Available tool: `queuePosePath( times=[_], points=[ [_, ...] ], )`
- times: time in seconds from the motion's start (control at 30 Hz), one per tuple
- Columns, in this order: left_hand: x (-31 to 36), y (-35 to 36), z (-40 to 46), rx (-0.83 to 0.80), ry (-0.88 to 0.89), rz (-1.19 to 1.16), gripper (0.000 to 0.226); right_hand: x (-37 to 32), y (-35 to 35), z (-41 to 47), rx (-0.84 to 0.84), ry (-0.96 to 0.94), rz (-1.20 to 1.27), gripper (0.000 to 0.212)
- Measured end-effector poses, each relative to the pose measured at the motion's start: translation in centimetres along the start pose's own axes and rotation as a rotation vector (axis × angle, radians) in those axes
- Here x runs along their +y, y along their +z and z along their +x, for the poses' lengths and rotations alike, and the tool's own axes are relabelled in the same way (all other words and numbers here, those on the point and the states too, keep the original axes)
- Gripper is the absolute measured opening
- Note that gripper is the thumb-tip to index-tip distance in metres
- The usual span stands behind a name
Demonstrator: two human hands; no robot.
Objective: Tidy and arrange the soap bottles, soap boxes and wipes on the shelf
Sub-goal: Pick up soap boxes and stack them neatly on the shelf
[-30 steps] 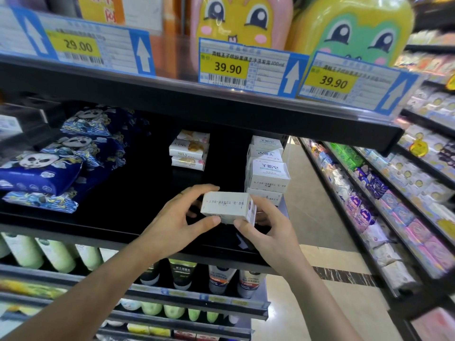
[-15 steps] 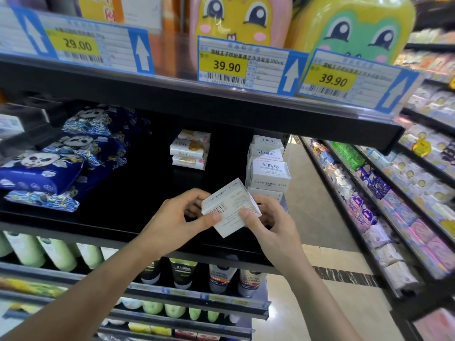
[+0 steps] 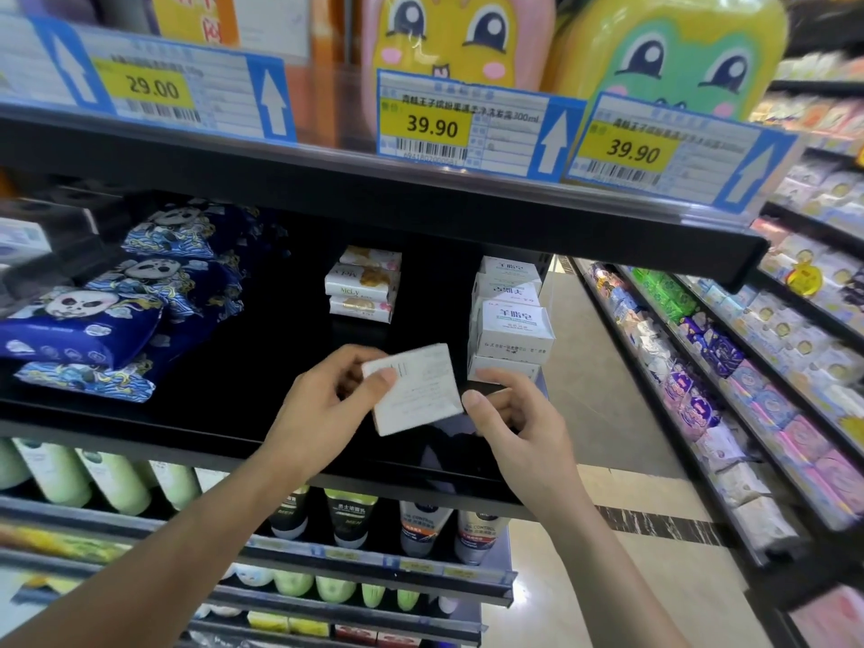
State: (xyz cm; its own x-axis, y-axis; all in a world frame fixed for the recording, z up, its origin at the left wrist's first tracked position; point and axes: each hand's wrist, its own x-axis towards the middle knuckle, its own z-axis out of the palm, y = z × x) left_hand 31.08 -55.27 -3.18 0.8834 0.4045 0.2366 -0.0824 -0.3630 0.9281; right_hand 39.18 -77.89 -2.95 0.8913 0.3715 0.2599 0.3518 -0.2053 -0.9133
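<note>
both hands pinch the white soap box [image 3: 414,389] by its edges above the shelf [image 3: 140,427] front, left hand [image 3: 322,409] and right hand [image 3: 519,423] fingers clamped lightly, so a slip could drop it or knock the leaning soap box stack [image 3: 509,320] beside.

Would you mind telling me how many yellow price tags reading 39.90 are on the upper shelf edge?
2: one 39.90 tag below the pink-and-yellow cartoon bottle, the other to its right below the green one.

The black shelf [image 3: 140,427] carries blue wipes packs [image 3: 79,334] and stacked soap boxes [image 3: 509,320].
</note>
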Motion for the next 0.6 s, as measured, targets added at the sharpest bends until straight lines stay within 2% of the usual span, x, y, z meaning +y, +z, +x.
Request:
queuePosePath(
  times=[0.13, 0.3, 0.43, 0.6],
  points=[
    [-0.2, -0.2, 0.4, 0.114, -0.073, -0.016, 0.018, 0.1, 0.0, -0.1, 0.012, -0.002, 0.004, 0.022],
    [0.2, -1.3, 1.2, 0.092, -0.137, 0.010, 0.021, 0.1, -0.1, -0.1, 0.011, -0.001, 0.004, 0.019],
    [0.6, -3.8, 1.8, 0.097, -0.163, 0.139, 0.025, 0.1, 0.2, -0.1, 0.013, -0.007, 0.010, 0.017],
    [0.8, -6.4, 2.9, 0.063, -0.246, 0.319, 0.020, -0.1, 0.2, -0.1, 0.013, -0.014, -0.015, 0.017]
  ],
)
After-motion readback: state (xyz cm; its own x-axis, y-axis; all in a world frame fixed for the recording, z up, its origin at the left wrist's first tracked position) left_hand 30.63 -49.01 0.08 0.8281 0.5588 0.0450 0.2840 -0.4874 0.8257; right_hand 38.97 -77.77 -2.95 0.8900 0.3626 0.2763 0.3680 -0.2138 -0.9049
